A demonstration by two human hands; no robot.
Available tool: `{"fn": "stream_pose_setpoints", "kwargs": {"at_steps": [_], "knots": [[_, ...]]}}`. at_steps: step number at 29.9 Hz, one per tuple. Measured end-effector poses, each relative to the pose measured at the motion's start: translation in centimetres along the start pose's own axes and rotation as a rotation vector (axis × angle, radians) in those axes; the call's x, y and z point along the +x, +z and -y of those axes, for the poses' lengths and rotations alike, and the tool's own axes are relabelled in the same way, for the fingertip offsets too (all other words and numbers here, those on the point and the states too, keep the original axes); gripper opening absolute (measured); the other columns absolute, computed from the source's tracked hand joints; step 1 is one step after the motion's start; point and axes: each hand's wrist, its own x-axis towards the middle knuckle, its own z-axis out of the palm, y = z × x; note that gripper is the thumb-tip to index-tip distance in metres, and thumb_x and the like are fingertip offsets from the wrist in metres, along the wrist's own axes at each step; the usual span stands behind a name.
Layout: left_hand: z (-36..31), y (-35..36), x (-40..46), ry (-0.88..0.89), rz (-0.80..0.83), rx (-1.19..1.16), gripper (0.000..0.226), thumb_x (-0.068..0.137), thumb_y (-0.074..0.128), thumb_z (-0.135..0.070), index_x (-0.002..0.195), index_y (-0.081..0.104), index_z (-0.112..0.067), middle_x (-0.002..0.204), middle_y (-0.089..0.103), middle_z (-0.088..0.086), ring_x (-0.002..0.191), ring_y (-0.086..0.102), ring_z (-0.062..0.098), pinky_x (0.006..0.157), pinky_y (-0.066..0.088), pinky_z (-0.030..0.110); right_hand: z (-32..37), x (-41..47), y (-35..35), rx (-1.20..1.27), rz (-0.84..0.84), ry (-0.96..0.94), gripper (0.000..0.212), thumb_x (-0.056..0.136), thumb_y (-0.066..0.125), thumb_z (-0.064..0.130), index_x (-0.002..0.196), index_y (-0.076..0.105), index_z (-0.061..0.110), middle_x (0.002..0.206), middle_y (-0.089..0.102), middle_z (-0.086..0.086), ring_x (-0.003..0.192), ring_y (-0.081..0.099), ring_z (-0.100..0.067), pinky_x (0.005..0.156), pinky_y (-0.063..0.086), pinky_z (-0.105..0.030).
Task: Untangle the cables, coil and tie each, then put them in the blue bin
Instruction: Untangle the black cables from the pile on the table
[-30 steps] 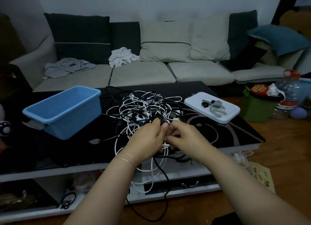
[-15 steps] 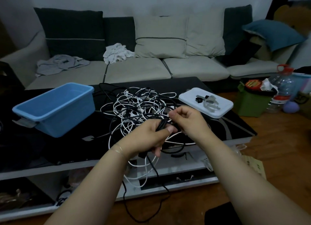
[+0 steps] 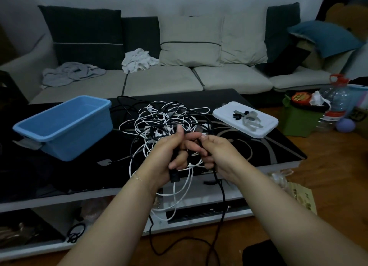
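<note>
Black cable (image 3: 175,176) gripped (both hands).

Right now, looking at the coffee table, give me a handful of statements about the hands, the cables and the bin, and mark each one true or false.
1. The blue bin already holds coiled cables. False: its inside shows no cables.
2. Both the left hand and the right hand grip a black cable. True.
3. The tangle of cables lies between the bin and the white lid. True.
4. The cable ties lie inside the bin. False: they lie on the white lid.
5. The black cable hangs down past the table edge toward the floor. True.
</note>
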Motion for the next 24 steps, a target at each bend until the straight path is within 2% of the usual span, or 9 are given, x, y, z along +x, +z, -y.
{"fn": "stream_pose_setpoints", "kwargs": {"at_steps": [4,6,8,10,13,16,20,22,24], "knots": [[0.1,-0.2,0.5,-0.018,-0.067,-0.272,0.046,0.103,0.029,-0.031,0.108,0.061,0.001,0.059,0.064,-0.004,0.025,0.026,0.003,0.033,0.022,0.014,-0.7,0.2,1.0,-0.163,-0.017,-0.026,0.029,0.105,0.033,0.023,0.081,0.047,0.016,0.058,0.039,0.000,0.037,0.028,-0.006,0.037,0.026,-0.018],[-0.1,-0.2,0.7,0.031,-0.123,-0.341,0.042,0.103,0.031,-0.030,0.114,0.058,0.001,0.055,0.056,-0.007,0.029,0.029,0.003,0.035,0.028,0.014,-1.3,0.1,1.5,-0.416,-0.035,-0.109,0.022,0.104,0.035,0.021,0.088,0.049,0.017,0.061,0.045,-0.001,0.039,0.039,-0.007,0.044,0.035,-0.024],[-0.2,-0.3,0.9,0.074,-0.178,-0.396,0.042,0.102,0.036,-0.029,0.123,0.052,0.003,0.051,0.043,-0.008,0.037,0.035,0.003,0.040,0.037,0.015,-2.1,-0.1,1.9,-0.796,0.005,-0.195,0.015,0.102,0.038,0.023,0.111,0.050,0.019,0.080,0.060,-0.007,0.065,0.059,-0.016,0.061,0.046,-0.034],[-0.2,-0.4,1.1,0.103,-0.234,-0.391,0.041,0.101,0.039,-0.025,0.128,0.048,0.005,0.051,0.040,-0.007,0.045,0.048,0.005,0.047,0.045,0.018,-2.4,-0.7,2.3,-1.137,0.057,-0.213,0.034,0.100,0.039,0.025,0.135,0.036,0.021,0.105,0.065,-0.014,0.094,0.062,-0.032,0.072,0.044,-0.037],[0.1,-0.6,1.2,0.181,-0.254,-0.264,0.029,0.103,0.039,-0.018,0.112,0.050,0.007,0.052,0.046,-0.003,0.069,0.071,0.015,0.062,0.058,0.024,-2.0,-1.3,2.4,-1.216,0.086,-0.239,0.041,0.099,0.041,0.023,0.139,0.033,0.019,0.109,0.064,-0.016,0.098,0.059,-0.036,0.069,0.041,-0.035],[0.5,-0.9,1.4,0.236,-0.252,0.053,0.038,0.105,0.035,-0.019,0.084,0.056,0.005,0.061,0.067,-0.001,0.077,0.073,0.017,0.070,0.059,0.024,-1.0,-1.5,2.1,-1.221,0.140,-0.265,0.034,0.097,0.048,0.023,0.130,0.043,0.015,0.114,0.062,-0.011,0.103,0.058,-0.032,0.069,0.037,-0.032],[1.0,-1.3,1.7,0.288,-0.277,0.349,0.043,0.106,0.029,-0.019,0.112,0.053,0.015,0.098,0.073,0.004,0.081,0.073,0.015,0.067,0.057,0.022,-0.4,-1.9,1.9,-1.253,0.163,-0.270,0.027,0.097,0.050,0.027,0.122,0.052,0.018,0.112,0.064,-0.006,0.102,0.059,-0.027,0.073,0.043,-0.032],[1.1,-1.3,1.7,0.311,-0.291,0.457,0.036,0.106,0.029,-0.018,0.114,0.053,0.007,0.108,0.071,0.008,0.084,0.073,0.015,0.067,0.055,0.020,-0.1,-2.0,1.6,-1.280,0.165,-0.286,0.024,0.097,0.049,0.031,0.118,0.054,0.022,0.103,0.066,-0.003,0.096,0.062,-0.025,0.075,0.048,-0.034],[1.3,-1.2,1.5,0.338,-0.290,0.518,0.016,0.105,0.031,-0.017,0.108,0.047,-0.015,0.114,0.068,0.006,0.086,0.072,0.013,0.069,0.054,0.020,0.2,-2.1,1.2,-1.263,0.236,-0.252,0.028,0.097,0.048,0.029,0.124,0.052,0.028,0.091,0.060,0.004,0.084,0.062,-0.016,0.071,0.049,-0.032]]}}
